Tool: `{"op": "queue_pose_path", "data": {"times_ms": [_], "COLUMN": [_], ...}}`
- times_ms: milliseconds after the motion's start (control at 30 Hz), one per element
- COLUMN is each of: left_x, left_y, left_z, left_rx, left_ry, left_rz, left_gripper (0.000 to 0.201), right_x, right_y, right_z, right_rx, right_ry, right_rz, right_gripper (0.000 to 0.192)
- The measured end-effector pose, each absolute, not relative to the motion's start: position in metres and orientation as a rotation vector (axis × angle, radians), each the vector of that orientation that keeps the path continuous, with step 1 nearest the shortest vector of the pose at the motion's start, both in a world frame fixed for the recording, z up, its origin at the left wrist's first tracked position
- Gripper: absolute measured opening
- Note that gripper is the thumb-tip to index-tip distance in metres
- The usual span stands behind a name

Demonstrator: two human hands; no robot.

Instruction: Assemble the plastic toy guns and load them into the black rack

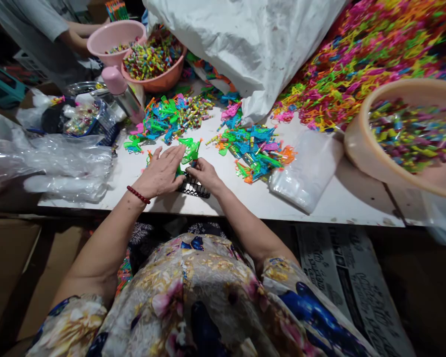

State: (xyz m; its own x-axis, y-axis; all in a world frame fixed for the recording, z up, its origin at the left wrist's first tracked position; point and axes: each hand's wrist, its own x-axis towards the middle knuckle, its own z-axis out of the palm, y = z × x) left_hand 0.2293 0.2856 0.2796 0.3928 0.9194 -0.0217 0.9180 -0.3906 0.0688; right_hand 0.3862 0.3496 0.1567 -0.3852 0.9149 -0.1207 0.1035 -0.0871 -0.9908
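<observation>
My left hand (162, 171), with a dark red bead bracelet at the wrist, is held flat with its fingers stretched out. By its fingertips is a bright green plastic toy piece (189, 150) with an orange tip. My right hand (205, 176) is closed in a pinch just below that piece; its fingers hide what they hold. Under and between both hands lies a black plastic rack (195, 190) with rows of round holes. Piles of green, blue, pink and orange toy pieces lie beyond my left hand (167, 119) and right of my right hand (258, 151).
A stack of clear plastic bags (305, 171) lies on the white table (241, 203). A large peach tub (360, 144) stands at right, an orange basin (159, 82) and pink flask (114, 80) at back left. Plastic bags (70, 163) cover the left. A co-worker's arm (74, 42) is behind.
</observation>
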Motion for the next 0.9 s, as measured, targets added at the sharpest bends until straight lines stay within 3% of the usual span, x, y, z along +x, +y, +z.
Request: {"op": "queue_pose_path", "data": {"times_ms": [100, 300, 700, 900], "left_x": [0.228, 0.227, 0.227, 0.229], "left_y": [0.286, 0.286, 0.285, 0.285], "left_z": [0.278, 0.277, 0.282, 0.285], "left_rx": [2.569, 2.593, 2.618, 2.618], "left_ry": [1.693, 1.66, 1.597, 1.59], "left_rz": [0.045, 0.072, 0.018, 0.014], "left_gripper": [0.082, 0.087, 0.088, 0.09], "right_x": [0.382, 0.381, 0.39, 0.387], "right_y": [0.356, 0.361, 0.364, 0.358], "right_z": [0.15, 0.152, 0.166, 0.174], "right_rx": [-1.139, -1.093, -1.062, -1.126], "right_ry": [-1.673, -1.813, -1.991, -2.286], "right_rz": [1.481, 1.384, 1.296, 1.081], "right_gripper": [0.017, 0.033, 0.026, 0.029]}}
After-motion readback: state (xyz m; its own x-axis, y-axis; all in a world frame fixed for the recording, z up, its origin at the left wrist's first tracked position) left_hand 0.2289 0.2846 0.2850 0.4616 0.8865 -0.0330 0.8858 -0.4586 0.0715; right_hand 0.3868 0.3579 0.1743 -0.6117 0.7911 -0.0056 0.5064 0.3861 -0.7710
